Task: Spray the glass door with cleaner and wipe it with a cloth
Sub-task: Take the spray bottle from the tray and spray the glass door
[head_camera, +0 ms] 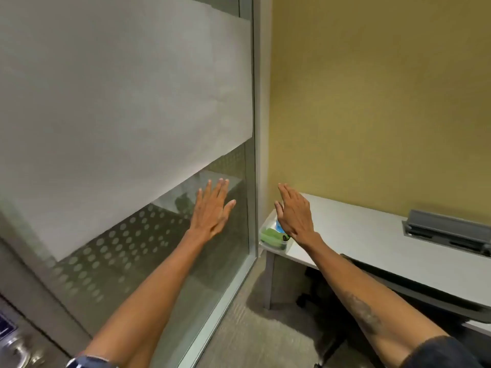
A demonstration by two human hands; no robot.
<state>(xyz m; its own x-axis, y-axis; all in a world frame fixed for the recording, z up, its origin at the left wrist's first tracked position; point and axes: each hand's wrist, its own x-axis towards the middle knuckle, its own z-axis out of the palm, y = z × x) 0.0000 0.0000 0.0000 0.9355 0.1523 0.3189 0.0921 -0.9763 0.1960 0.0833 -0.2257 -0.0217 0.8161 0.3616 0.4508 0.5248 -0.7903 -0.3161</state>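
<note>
Both hands are empty with fingers spread, and the right hand (295, 217), hovering directly above the tray (273, 241) of cleaning supplies on the desk corner (345, 235), is nearer than the left hand (212, 209) before the glass door (132, 115).

No readable text, brand, number or sign anywhere in view. The glass door (127, 107) carries only a frosted band and a dot pattern — no lettering. The small container (273, 237) at the desk (372, 235) corner holds green and blue items, but any label there is too small and blurred to read, partly behind the right hand (295, 216). A dark blue patch (5, 328) at the lower-left edge, near the door hardware, could be a sticker — nothing legible on it. The grey box (449, 227) on the desk shows no markings either.
</note>
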